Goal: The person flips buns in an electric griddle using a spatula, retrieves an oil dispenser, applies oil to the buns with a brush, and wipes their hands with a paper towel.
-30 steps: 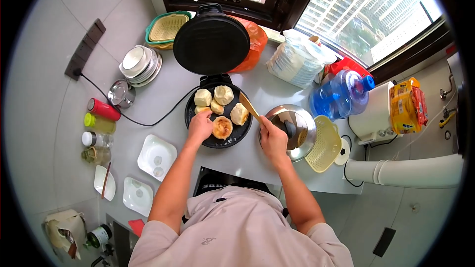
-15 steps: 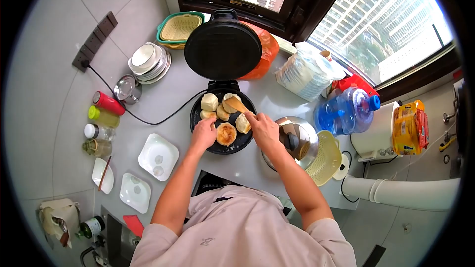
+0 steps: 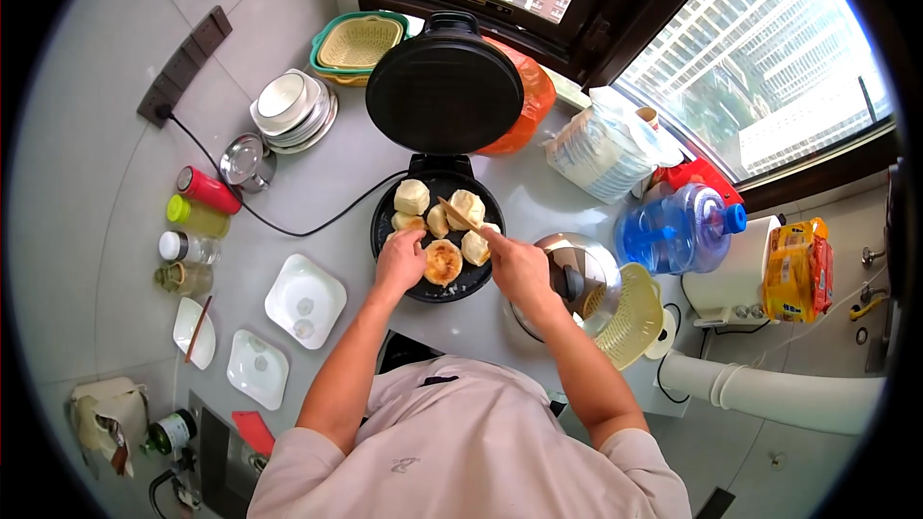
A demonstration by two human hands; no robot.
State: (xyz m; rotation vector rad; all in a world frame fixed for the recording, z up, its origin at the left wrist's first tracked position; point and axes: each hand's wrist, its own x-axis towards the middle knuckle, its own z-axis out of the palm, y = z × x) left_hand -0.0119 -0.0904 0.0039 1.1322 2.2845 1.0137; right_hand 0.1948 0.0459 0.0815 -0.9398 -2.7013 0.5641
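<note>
Several round buns lie in the black electric griddle pan (image 3: 473,290); one bun (image 3: 443,262) shows a browned top, while the others look paler. My right hand (image 3: 522,272) is closed around the handle of a wooden spatula (image 3: 458,214). Its blade reaches left across the pan, between a pale bun (image 3: 468,206) at the back right and a small bun (image 3: 437,222) in the middle. At the pan's left side, my left hand (image 3: 400,262) has its bent fingers on a bun (image 3: 408,221), partly covering it. The black griddle lid (image 3: 444,96) stands raised behind.
Right of the pan are a glass lid (image 3: 601,274), a yellow basket (image 3: 635,322) and a blue water jug (image 3: 673,229). White square dishes (image 3: 306,300) lie to the left. The power cord (image 3: 332,223) crosses the counter toward the wall sockets.
The spatula blade has shifted slightly down and left off the back-right bun, which now shows more fully. My left hand stays at the left bun. The whole view has shifted slightly.
</note>
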